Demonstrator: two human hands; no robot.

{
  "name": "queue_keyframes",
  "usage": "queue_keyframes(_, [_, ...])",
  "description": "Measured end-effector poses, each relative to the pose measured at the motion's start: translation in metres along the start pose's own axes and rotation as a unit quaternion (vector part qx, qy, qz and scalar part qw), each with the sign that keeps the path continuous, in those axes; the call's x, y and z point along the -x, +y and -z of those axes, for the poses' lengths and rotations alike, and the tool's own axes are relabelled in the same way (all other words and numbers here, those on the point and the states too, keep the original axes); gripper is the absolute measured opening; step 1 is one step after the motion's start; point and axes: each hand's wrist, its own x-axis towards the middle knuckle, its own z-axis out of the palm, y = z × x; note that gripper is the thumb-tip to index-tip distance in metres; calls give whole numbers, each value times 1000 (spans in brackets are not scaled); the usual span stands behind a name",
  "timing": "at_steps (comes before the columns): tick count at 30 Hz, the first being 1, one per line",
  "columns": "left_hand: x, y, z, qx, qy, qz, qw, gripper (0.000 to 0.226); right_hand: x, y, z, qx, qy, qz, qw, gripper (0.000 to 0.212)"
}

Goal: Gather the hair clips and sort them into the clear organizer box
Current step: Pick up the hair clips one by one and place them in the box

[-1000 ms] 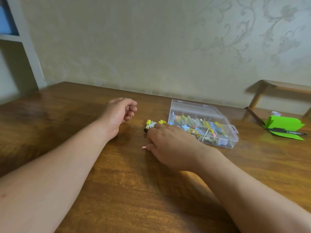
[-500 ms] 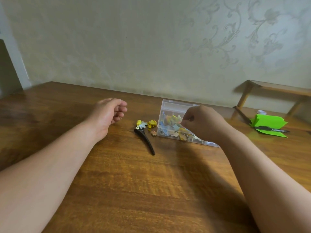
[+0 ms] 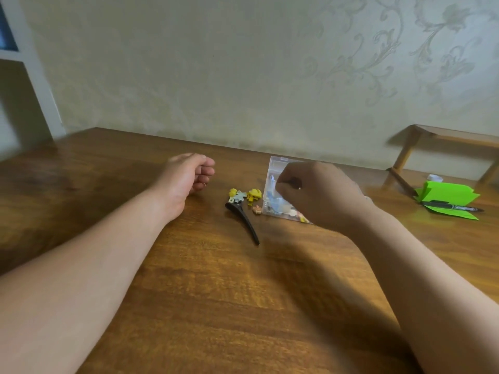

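Head view: left hand (image 3: 189,175) lay loosely curled on worktop (image 3: 216,292). Right hand (image 3: 318,193) hung over clear organizer box (image 3: 273,168), fingertips bunched; whether pinching anything, cannot tell. Hair clips (image 3: 255,195) lay just left of box.

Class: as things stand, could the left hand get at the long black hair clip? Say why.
Probably yes. The black hair clip lies uncovered just right of the left hand, nothing between them; the right hand is over the organizer box.
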Motion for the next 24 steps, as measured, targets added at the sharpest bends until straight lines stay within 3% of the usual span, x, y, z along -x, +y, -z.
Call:
queue_keyframes(8, [-4,-3,1,0,-4,0,1000,25,19,-53,-41,88,-83,76,990,12])
queue_keyframes(14, [-6,-5,2,-12,-6,2,1000,25,22,-56,-35,28,-146,111,983,12])
queue_keyframes(16, [-6,-4,1,-12,-3,3,1000,25,21,-53,-32,3,-132,99,986,17])
queue_keyframes(21, [0,0,-2,-11,6,5,1000,23,-16,-38,-29,34,8,70,997,15])
queue_keyframes(24, [2,3,-3,-8,11,13,1000,22,-45,-34,-33,114,-30,91,989,29])
